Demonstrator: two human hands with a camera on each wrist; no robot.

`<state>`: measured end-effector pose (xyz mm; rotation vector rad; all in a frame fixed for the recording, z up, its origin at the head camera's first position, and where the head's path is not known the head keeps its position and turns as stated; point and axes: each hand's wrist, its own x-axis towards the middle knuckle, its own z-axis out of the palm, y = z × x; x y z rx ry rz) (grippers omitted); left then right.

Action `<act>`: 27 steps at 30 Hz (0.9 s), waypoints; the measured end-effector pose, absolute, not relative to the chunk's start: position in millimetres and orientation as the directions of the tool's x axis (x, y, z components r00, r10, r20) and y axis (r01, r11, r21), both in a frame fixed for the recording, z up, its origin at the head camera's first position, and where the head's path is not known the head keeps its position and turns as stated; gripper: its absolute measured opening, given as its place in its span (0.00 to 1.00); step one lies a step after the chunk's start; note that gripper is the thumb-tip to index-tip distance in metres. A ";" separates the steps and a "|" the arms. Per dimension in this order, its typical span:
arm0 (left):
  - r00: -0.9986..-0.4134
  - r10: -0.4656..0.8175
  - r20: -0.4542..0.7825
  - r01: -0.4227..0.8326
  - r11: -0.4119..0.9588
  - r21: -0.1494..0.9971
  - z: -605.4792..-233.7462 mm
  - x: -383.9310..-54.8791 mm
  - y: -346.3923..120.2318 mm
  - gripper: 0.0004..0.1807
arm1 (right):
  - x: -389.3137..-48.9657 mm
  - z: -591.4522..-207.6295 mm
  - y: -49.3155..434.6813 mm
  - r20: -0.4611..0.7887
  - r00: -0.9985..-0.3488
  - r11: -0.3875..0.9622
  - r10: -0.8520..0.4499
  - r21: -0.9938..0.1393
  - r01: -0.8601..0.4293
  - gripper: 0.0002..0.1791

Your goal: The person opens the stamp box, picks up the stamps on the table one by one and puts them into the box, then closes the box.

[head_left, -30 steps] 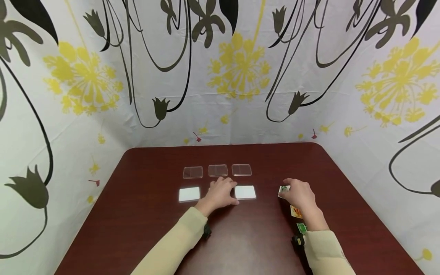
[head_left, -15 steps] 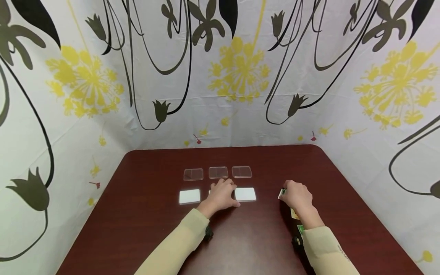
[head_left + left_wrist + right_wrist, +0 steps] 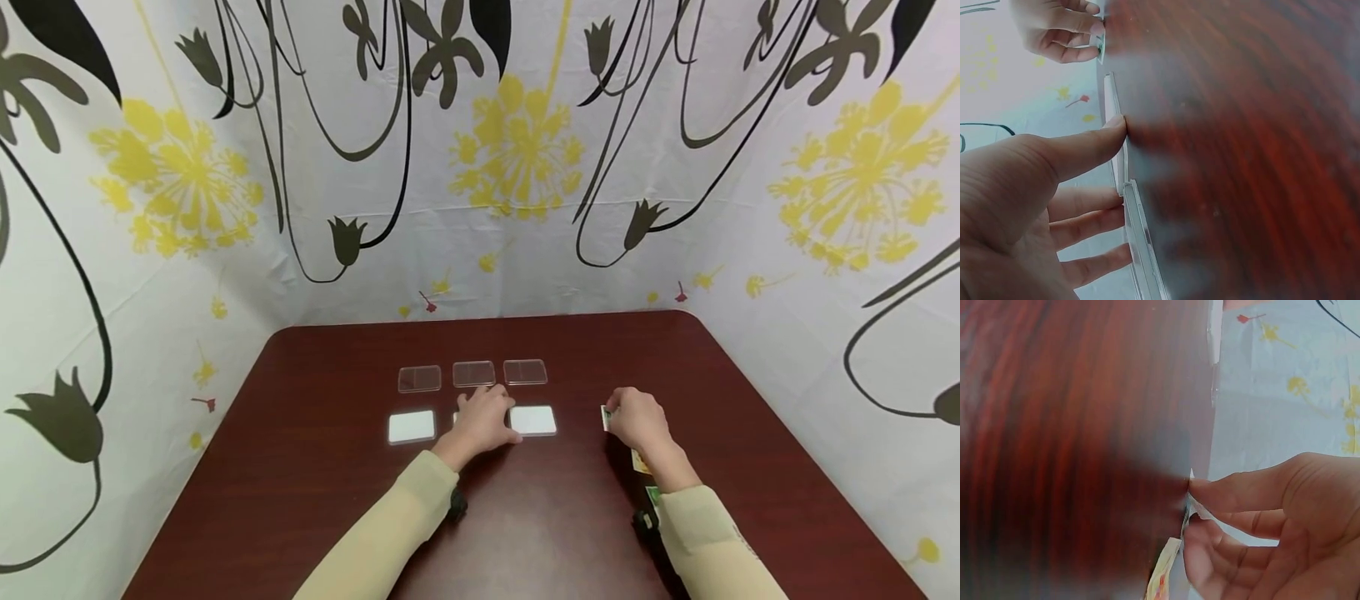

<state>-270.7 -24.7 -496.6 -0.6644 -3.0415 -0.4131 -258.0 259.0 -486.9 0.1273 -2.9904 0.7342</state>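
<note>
In the head view, my left hand point(image 3: 482, 423) spreads over the middle of a row of flat white cases, hiding most of it. White cases lie on its left point(image 3: 411, 427) and right. In the left wrist view its thumb and fingers extend along the edges of a case point(image 3: 1141, 240); whether they press on it is hard to tell. My right hand point(image 3: 640, 421) pinches a small white card with green print point(image 3: 605, 418) between thumb and fingertips, at the table's right side. Below it, an orange-printed card point(image 3: 639, 463) and a green card point(image 3: 653, 497) are partly covered by the arm.
Several clear plastic lids or trays, including one at the left point(image 3: 419, 379), lie in a row behind the white cases. Under everything is a dark red-brown table point(image 3: 337, 492). A flower-printed cloth point(image 3: 420, 183) hangs behind and at both sides.
My right fingers have closed further on the green-printed card, and the hand has shifted slightly left. The left hand stays nearly where it was.
</note>
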 end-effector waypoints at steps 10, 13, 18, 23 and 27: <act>-0.908 0.415 0.058 0.417 0.879 0.230 -498.7 -270.6 -24.2 0.31 | -261.1 -481.7 257.9 0.024 -0.998 0.826 -0.064 -0.560 -0.066 0.15; -0.908 0.415 0.055 0.417 0.881 0.224 -497.8 -270.2 -24.8 0.31 | -262.0 -481.0 260.0 0.040 -0.997 0.792 -0.071 -0.606 -0.081 0.17; -0.909 0.413 0.049 0.414 0.884 0.218 -495.3 -272.0 -26.1 0.31 | -260.1 -480.4 265.2 0.040 -0.996 0.676 -0.081 -0.732 -0.084 0.19; -0.909 0.413 0.047 0.413 0.884 0.218 -494.4 -273.0 -26.8 0.31 | -258.5 -477.8 263.1 0.051 -0.997 0.571 -0.051 -0.818 -0.071 0.21; -0.907 0.418 0.047 0.417 0.878 0.234 -493.6 -272.4 -27.3 0.31 | -258.4 -473.5 259.5 0.047 -0.999 0.480 0.003 -0.876 -0.040 0.22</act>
